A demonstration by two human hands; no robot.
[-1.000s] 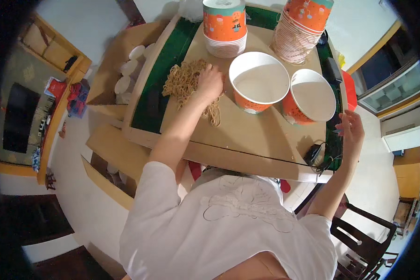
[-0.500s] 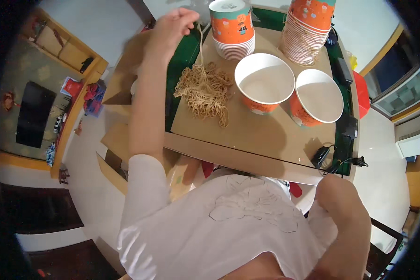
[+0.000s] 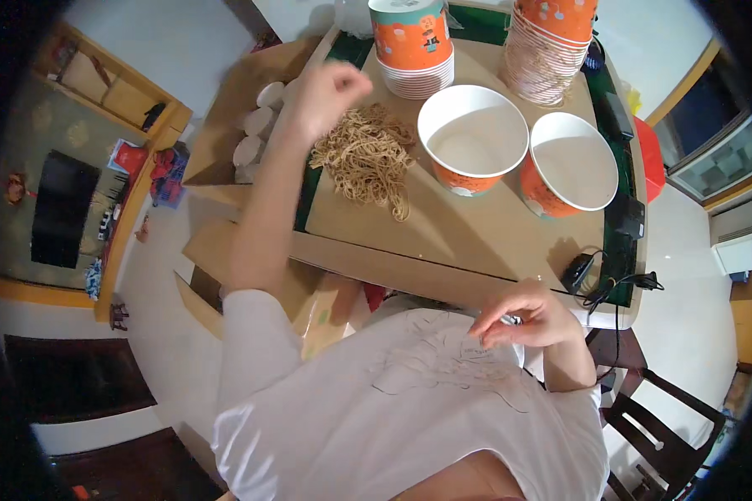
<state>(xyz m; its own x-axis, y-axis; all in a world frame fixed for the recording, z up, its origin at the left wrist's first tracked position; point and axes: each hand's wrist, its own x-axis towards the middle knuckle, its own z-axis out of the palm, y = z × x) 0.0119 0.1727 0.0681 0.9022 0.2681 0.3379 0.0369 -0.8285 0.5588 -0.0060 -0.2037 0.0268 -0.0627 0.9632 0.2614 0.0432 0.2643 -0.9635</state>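
Observation:
My left hand is above the table's far left, over the upper edge of a tangled heap of thin tan loops. Its fingers are curled together, and what they hold, if anything, is hidden. Close to my shirt, at the table's front edge, my right hand has its fingers bent but apart, with nothing visible in them. Two orange paper tubs with white insides stand upright, mouths up, right of the heap.
Behind stand an upside-down tub stack and a taller stack wrapped in many thin tan bands. Black adapters and cables lie at the front right corner. Left of the table sits a cardboard box holding white rolls. A dark chair stands right.
My left hand has come down and nearer; the strand that rose from the heap to it no longer shows. My right hand has moved up and left from the lower right.

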